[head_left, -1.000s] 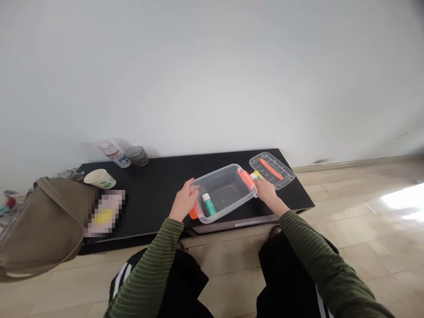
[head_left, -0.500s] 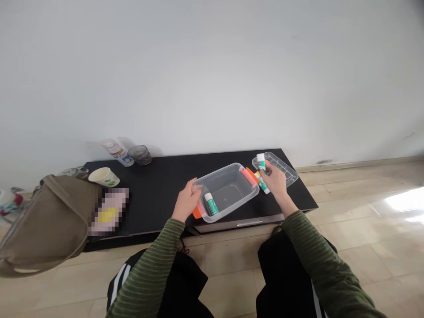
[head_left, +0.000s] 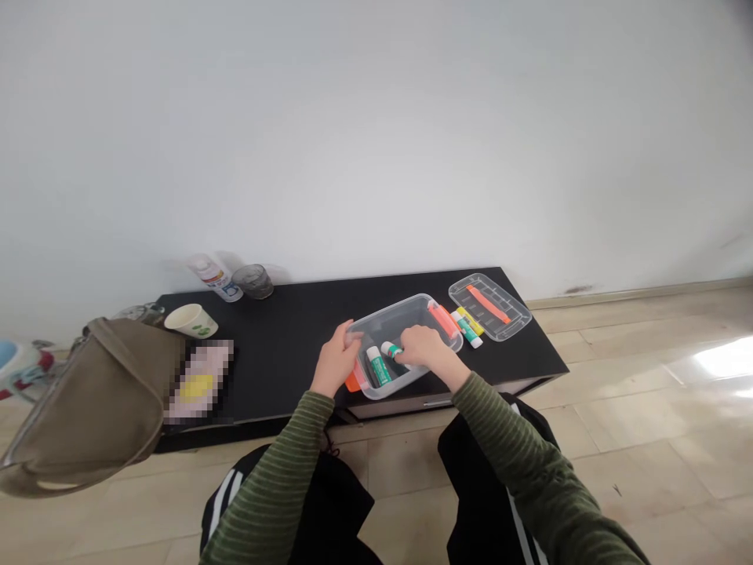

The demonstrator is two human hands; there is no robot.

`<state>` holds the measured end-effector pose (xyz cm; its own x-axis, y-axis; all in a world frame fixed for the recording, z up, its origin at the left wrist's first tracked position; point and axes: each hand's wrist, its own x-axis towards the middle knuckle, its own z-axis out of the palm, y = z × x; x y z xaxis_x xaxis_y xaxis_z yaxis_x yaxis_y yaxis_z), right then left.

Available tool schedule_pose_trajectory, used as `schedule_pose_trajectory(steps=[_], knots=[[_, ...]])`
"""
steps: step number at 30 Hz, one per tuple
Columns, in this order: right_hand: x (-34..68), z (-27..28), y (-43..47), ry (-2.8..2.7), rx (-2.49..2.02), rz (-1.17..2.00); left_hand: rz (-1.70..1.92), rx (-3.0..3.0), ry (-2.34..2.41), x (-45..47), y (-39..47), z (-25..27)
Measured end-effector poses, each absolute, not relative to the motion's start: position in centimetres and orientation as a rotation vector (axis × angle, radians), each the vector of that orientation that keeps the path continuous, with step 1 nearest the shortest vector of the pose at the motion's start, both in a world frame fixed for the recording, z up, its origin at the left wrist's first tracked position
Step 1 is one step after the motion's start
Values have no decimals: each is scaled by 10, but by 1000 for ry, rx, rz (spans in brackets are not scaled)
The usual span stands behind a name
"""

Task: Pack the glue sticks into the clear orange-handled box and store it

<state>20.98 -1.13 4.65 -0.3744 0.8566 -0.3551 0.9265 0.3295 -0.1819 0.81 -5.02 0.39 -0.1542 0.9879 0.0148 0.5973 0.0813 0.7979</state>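
Note:
A clear plastic box with orange clips sits on the black table. My left hand grips its left end, thumb over the rim. Inside, a green-and-white glue stick lies along the left side. My right hand reaches down into the box, its fingers closed on a second glue stick with the white cap pointing left. Just right of the box lie another green glue stick and a yellow stick. Beyond them is the clear lid with an orange handle.
On the left half of the table stand a paper cup, a spray can and a dark glass. A brown bag and a blurred-out pinkish item are at the left edge. Behind rises a white wall.
My right hand has moved left from above the lid into the box, carrying the glue stick with it. The lid and the yellow stick are now uncovered. My left hand stays on the box.

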Motion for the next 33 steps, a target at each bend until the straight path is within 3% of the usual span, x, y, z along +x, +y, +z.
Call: schedule_pose_trajectory(steps=[15,24,28,33], knots=[[187,42,-13,2316,1211,-506,888,1578,1802,10,-52,8],[258,56,-3,3047,2043,-690,857,1548,1813,10,-51,12],[329,44,22,2746,2741,-630,874,1547,1801,9,-50,9],[375,9,44,2298,2436,-624,882,1555,1802,8,-49,7]])
